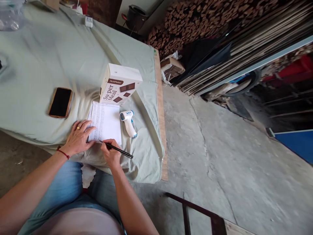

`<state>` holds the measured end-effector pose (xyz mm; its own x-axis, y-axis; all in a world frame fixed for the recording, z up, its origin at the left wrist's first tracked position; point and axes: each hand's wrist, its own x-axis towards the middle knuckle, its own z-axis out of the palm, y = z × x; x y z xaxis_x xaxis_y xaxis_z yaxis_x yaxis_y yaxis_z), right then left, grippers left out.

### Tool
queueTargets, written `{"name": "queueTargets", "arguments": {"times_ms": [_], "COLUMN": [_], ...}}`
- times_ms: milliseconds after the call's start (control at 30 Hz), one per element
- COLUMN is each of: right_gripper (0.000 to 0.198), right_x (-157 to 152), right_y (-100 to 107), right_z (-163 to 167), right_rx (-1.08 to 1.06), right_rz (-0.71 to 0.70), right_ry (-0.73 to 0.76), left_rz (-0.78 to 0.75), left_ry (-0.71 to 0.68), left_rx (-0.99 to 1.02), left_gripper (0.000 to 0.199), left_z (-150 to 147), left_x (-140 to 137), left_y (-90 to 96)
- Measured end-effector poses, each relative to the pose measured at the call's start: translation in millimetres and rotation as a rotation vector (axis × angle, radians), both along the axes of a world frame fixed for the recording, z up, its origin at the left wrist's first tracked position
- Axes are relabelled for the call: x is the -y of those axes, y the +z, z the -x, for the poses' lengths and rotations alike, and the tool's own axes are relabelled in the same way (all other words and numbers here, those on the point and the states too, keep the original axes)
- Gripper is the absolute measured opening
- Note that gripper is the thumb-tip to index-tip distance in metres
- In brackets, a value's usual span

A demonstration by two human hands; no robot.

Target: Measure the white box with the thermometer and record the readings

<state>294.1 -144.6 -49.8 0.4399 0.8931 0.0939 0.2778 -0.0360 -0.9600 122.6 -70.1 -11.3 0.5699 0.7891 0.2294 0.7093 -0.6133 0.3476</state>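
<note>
A black pen (119, 150) is pinched in my right hand (111, 153), its tip at the lower edge of a white notebook (111, 125). Rows of handwriting cover the left part of the page; the right part is blank. My left hand (79, 137) lies with fingers spread on the notebook's left edge. Just right of the page is a white and blue infrared thermometer (128, 124) lying on its side. A white "Super Meal" box (119, 83) stands upright behind the notebook. Off to the left rests a dark-screened phone (60, 102) in a brown case.
A wrinkled pale green cloth (36, 65) covers the table, whose wooden edge (161, 130) shows on the right. A small white adapter (88, 22) sits at the far side. Stacked firewood (195, 19) and a dark metal frame (198, 209) are beyond the table on the concrete floor.
</note>
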Motion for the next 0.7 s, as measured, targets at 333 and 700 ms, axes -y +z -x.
{"name": "queueTargets", "arguments": {"times_ms": [333, 700], "right_gripper": [0.021, 0.017], "right_x": [-1.6, -2.5], "right_y": [-4.4, 0.6], "right_z": [-3.8, -3.9], "right_rx": [0.119, 0.166], "right_rz": [-0.029, -0.051], "right_ry": [0.086, 0.089], "left_rz": [0.014, 0.045], "left_ry": [0.006, 0.009], "left_rx": [0.016, 0.039], "left_gripper": [0.046, 0.048], "left_z": [-1.5, -1.7], "left_x": [0.5, 0.6], "left_y": [2.5, 4.4]}}
